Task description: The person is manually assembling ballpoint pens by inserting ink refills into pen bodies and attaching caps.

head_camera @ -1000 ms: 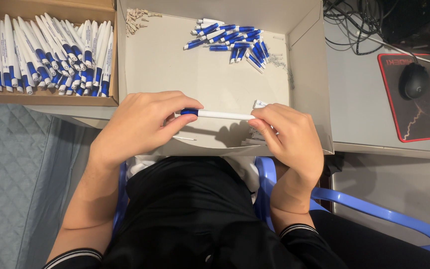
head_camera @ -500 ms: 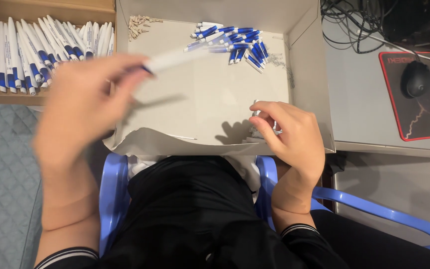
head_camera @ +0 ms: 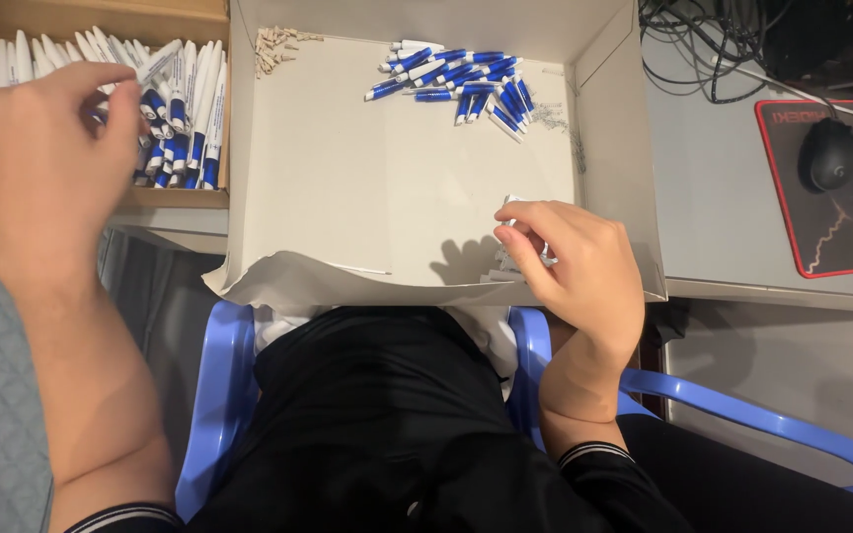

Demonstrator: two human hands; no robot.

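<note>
- I see my left hand [head_camera: 51, 148] over the wooden tray [head_camera: 190, 195] at the far left, fingers curled down onto the packed rows of white-and-blue pens [head_camera: 182, 109]; whether it grips one I cannot tell, since the palm hides the tips.
- My right hand [head_camera: 570, 262] rests at the near right of the shallow cardboard box [head_camera: 604, 128], fingers pinched narrow around small whitish parts (too hidden to name).
- Risk: the pens are smooth plastic cylinders lying loosely side by side, so a careless press could, I judge, roll some over the tray's low edge.
- Risk: the box's near wall is torn and sagging toward the lap, and small parts could slide out there if the right hand nudges them.
- The blue-and-white pen pieces [head_camera: 461, 79] lie heaped at the far side of the box, well apart from both hands; a cluster of tiny pale bits [head_camera: 278, 44] sits in the far-left corner.
- Box: matte and papery. Worktop [head_camera: 718, 207]: smooth grey, carrying a black mouse [head_camera: 829, 153] on a red-edged mat.
</note>
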